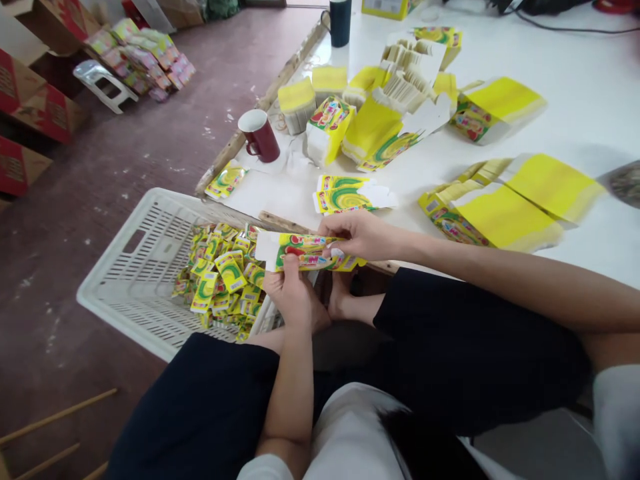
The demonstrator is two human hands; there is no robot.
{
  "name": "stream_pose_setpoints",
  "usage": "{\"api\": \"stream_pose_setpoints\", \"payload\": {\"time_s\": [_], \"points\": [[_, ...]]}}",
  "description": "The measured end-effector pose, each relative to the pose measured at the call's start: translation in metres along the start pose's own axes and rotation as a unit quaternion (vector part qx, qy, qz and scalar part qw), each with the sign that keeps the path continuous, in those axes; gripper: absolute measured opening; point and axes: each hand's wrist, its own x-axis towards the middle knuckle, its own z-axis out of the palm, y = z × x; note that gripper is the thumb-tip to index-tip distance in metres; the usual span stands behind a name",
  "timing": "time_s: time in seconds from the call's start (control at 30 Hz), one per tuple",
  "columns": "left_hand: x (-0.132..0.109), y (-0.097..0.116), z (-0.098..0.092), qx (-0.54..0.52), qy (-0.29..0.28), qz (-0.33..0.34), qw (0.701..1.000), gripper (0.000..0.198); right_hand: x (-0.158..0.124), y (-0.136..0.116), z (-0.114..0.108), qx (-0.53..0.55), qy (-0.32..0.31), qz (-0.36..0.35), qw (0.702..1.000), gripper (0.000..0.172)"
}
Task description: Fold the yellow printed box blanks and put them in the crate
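Note:
A yellow printed carton (310,245) with a white flap at its left end is held between both hands, above my lap by the table edge. My left hand (293,287) grips its near side, thumb on the printed face. At its right end, the fingers of my right hand (357,235) pinch the carton. Just left of my hands, a white plastic basket (113,283) holds many small yellow-green packets (225,280). Beyond my right hand, a few flat cartons (345,197) lie on the white table (295,177).
Stacks of flat yellow cartons (525,193) and an open box packed with cartons (385,120) occupy the table. A maroon mug (260,137) stands near the left edge, a dark mug (340,23) farther back. On the floor are a stool (107,87) and red cardboard boxes (30,100).

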Motion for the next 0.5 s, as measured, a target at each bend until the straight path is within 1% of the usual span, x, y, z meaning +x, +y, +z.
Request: {"api": "stream_pose_setpoints", "payload": {"time_s": [0.03, 0.07, 0.1, 0.13, 0.17, 0.2, 0.23, 0.27, 0.3, 0.33, 0.37, 0.4, 0.43, 0.47, 0.5], "points": [[0.005, -0.002, -0.006, 0.019, -0.012, 0.019, 1.0, 0.043, -0.001, 0.002, -0.004, -0.047, 0.02, -0.014, 0.999, 0.008], [0.011, -0.004, -0.013, 0.042, -0.029, 0.048, 0.998, 0.044, -0.001, 0.003, -0.007, -0.108, 0.041, -0.037, 0.993, 0.012], [0.018, -0.005, -0.02, 0.06, -0.042, 0.086, 0.994, 0.047, -0.002, 0.003, -0.01, -0.177, 0.063, -0.067, 0.98, 0.017], [0.024, -0.005, -0.027, 0.076, -0.055, 0.132, 0.987, 0.055, -0.003, 0.002, -0.012, -0.247, 0.075, -0.104, 0.961, 0.022], [0.029, -0.004, -0.033, 0.099, -0.081, 0.165, 0.978, 0.068, -0.005, -0.001, -0.014, -0.31, 0.073, -0.144, 0.937, 0.025], [0.032, -0.003, -0.036, 0.127, -0.116, 0.182, 0.968, 0.081, -0.006, -0.004, -0.014, -0.36, 0.056, -0.186, 0.912, 0.025], [0.033, 0.0, -0.038, 0.163, -0.168, 0.177, 0.956, 0.092, -0.007, -0.008, -0.013, -0.394, 0.032, -0.23, 0.889, 0.023], [0.032, 0.001, -0.038, 0.201, -0.228, 0.154, 0.94, 0.097, -0.008, -0.012, -0.011, -0.413, 0.008, -0.271, 0.869, 0.021], [0.03, 0.003, -0.037, 0.23, -0.277, 0.12, 0.925, 0.096, -0.009, -0.016, -0.009, -0.42, -0.003, -0.304, 0.855, 0.02], [0.026, 0.003, -0.034, 0.248, -0.306, 0.085, 0.915, 0.089, -0.009, -0.018, -0.006, -0.415, 0.004, -0.322, 0.851, 0.022], [0.022, 0.002, -0.031, 0.254, -0.312, 0.058, 0.913, 0.079, -0.009, -0.019, -0.004, -0.397, 0.031, -0.318, 0.86, 0.026], [0.017, 0.0, -0.028, 0.255, -0.299, 0.043, 0.919, 0.071, -0.008, -0.018, -0.002, -0.366, 0.072, -0.292, 0.881, 0.035], [0.012, -0.002, -0.025, 0.254, -0.273, 0.041, 0.927, 0.066, -0.008, -0.017, -0.001, -0.321, 0.115, -0.246, 0.907, 0.049], [0.008, -0.004, -0.022, 0.255, -0.244, 0.049, 0.934, 0.065, -0.007, -0.015, 0.0, -0.26, 0.15, -0.191, 0.935, 0.062], [0.003, -0.006, -0.02, 0.261, -0.224, 0.064, 0.937, 0.068, -0.006, -0.013, 0.002, -0.184, 0.164, -0.136, 0.959, 0.07]]}}
